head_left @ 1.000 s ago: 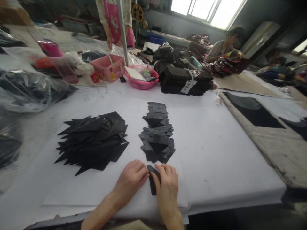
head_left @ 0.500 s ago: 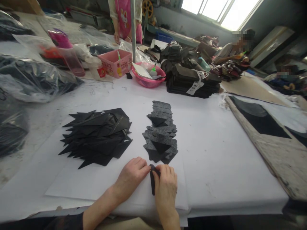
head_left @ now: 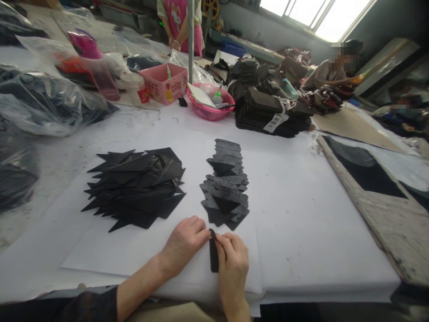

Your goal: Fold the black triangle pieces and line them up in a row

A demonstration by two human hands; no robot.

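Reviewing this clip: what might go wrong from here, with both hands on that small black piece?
1. The left hand and right hand meet near the upper end of the small black piece; its lower end looks unheld and might twist.
2. The overlapping row of grey and black pieces lies just beyond the hands, so a knuckle could disturb it.
3. The black pile has jutting points that a sleeve might catch.

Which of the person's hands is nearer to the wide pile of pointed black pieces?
Left. The left hand is apart from the pile, off its near right side; the right hand is farther right, across the black strip.
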